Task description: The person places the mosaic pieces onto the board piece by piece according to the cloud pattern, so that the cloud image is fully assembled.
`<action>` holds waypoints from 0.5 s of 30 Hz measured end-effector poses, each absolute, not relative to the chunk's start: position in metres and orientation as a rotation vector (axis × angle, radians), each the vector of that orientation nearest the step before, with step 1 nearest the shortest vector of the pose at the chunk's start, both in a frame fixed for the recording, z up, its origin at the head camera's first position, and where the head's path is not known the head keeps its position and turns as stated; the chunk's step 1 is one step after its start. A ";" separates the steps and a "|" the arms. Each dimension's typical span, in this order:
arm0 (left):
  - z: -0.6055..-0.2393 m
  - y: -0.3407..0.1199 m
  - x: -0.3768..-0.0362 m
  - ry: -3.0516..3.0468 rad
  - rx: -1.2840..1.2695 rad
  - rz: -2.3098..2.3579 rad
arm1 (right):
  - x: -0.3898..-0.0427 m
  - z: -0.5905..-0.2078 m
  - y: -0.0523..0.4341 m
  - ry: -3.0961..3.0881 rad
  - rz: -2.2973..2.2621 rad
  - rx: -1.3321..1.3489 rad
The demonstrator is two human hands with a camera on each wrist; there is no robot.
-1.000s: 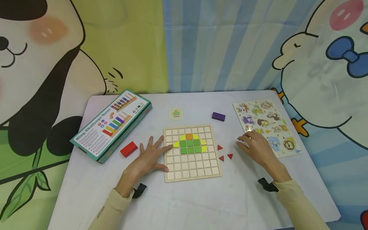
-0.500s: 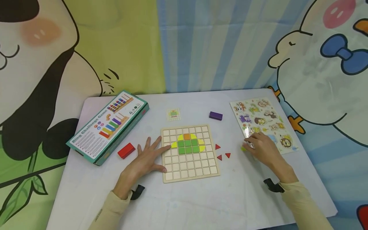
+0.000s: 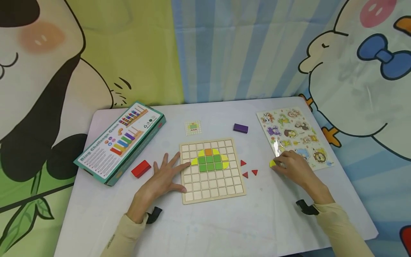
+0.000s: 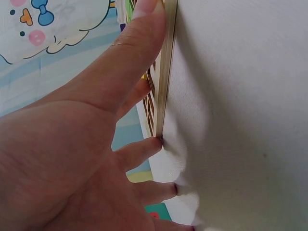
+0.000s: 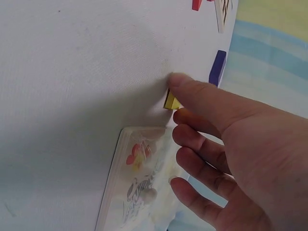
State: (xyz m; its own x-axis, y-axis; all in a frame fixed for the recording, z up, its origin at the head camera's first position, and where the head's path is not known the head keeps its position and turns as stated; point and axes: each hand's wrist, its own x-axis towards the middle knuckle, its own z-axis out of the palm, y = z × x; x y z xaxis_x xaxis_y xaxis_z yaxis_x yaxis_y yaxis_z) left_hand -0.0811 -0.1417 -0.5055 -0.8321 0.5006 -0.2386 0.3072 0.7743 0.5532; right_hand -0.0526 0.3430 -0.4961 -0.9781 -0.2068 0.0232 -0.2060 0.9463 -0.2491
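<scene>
A wooden grid board [image 3: 213, 185] lies mid-table, with green, yellow and orange pieces set in its upper cells. My left hand [image 3: 160, 187] rests at its left edge, fingers spread, forefinger and thumb touching the rim; the left wrist view shows the thumb [image 4: 130, 53] on the board's edge. At the right, my right hand [image 3: 295, 167] pinches a small yellow block [image 3: 272, 163] between thumb and forefinger, beside the sticker sheet. In the right wrist view the thumb partly covers this block [image 5: 171, 100]. Several small red triangles, one of them a red triangle [image 3: 254, 172], lie right of the board.
A small pattern card [image 3: 193, 127] lies behind the board. A purple block [image 3: 240, 128] stands behind to the right, a red block [image 3: 141, 169] to the left. The green-edged game box [image 3: 120, 142] occupies the back left; an animal sticker sheet [image 3: 290, 125] is at right.
My right hand has moved slightly right and down to the yellow block, which was hidden a second ago and now shows at its fingertips. My left hand stays at the board.
</scene>
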 end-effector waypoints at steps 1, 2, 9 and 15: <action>-0.506 -0.142 -0.081 2.593 0.612 0.717 | -0.053 -0.496 0.342 3.092 -0.401 -0.318; -0.506 -0.142 -0.081 2.593 0.610 0.718 | -0.054 -0.497 0.341 3.091 -0.406 -0.314; -0.506 -0.142 -0.081 2.588 0.612 0.724 | -0.056 -0.499 0.336 3.111 -0.395 -0.344; -0.506 -0.142 -0.082 2.580 0.601 0.718 | -0.057 -0.501 0.335 3.148 -0.376 -0.366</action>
State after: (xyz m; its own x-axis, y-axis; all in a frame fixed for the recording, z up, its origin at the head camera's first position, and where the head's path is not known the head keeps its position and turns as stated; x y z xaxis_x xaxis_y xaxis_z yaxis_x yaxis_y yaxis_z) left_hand -0.0817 -0.1424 -0.5060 -0.8301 0.4970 -0.2529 0.2949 0.7761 0.5573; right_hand -0.0567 0.3345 -0.5013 -0.9725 -0.2204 0.0758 -0.2320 0.9459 -0.2267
